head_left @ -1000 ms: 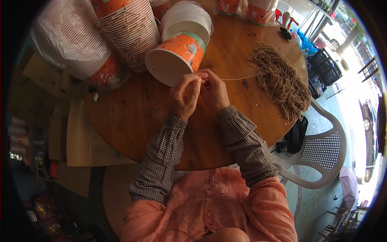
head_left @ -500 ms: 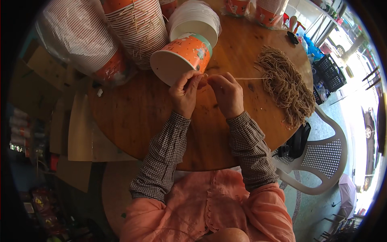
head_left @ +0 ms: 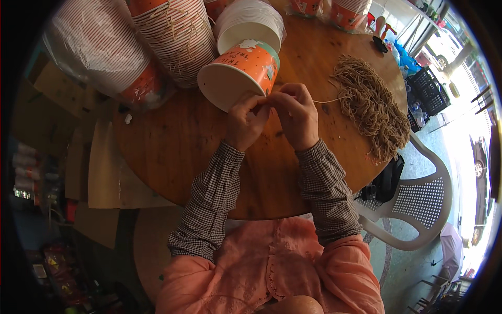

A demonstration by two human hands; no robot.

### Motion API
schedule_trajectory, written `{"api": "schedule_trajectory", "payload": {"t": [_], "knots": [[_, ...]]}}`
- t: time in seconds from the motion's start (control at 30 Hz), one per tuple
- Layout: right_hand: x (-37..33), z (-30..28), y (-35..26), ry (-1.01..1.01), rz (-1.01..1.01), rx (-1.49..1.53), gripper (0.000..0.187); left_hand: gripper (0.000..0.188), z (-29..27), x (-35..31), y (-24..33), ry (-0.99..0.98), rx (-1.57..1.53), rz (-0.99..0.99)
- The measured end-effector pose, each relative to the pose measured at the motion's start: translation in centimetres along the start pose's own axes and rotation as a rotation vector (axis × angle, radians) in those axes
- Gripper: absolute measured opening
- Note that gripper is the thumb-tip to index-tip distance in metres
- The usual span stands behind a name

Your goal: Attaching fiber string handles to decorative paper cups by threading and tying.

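Note:
An orange paper bucket (head_left: pixel 246 65) with a white inside lies tilted on its side, its open mouth toward me. At its near rim my left hand (head_left: pixel 247 121) is closed, fingertips pressed together; what they hold is hidden. My right hand (head_left: pixel 297 112) touches the left fingertips, closed in a pinch on a thin beige cord (head_left: pixel 327 101). The cord runs from behind the right hand to a loose heap of beige cords (head_left: pixel 372 107) on the right of the table. The cord's end does not show between the fingers.
Stacked orange-and-white buckets, some in clear plastic (head_left: pixel 99 47), crowd the far left of the round wooden table (head_left: pixel 172 152). A white-sided stack (head_left: pixel 250 23) stands behind the tilted bucket. A perforated plastic chair (head_left: pixel 418 204) holds a black bag at right; cardboard (head_left: pixel 104 172) lies left.
Both hands have come up against the bucket's near rim. The bucket has shifted slightly right and turned, showing more of its printed side. The cord at the right hand now sags a little.

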State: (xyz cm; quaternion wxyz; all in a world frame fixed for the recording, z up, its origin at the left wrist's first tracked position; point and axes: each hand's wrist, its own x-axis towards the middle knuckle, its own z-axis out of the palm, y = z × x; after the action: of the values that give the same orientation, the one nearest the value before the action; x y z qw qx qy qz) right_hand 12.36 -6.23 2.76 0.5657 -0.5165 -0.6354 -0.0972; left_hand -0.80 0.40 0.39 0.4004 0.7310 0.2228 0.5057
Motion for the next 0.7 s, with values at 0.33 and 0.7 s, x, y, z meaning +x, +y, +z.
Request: {"api": "schedule_trajectory", "payload": {"t": [0.33, 0.7], "knots": [[0.8, -1.4, -0.1, -0.161, 0.298, 0.466, 0.021, 0.016, -0.6, 0.4, 1.0, 0.04, -0.538, -0.284], [0.1, -0.1, -0.8, -0.049, 0.02, 0.074, 0.018, 0.016, -0.5, 0.5, 1.7, 0.077, -0.511, -0.327]]}}
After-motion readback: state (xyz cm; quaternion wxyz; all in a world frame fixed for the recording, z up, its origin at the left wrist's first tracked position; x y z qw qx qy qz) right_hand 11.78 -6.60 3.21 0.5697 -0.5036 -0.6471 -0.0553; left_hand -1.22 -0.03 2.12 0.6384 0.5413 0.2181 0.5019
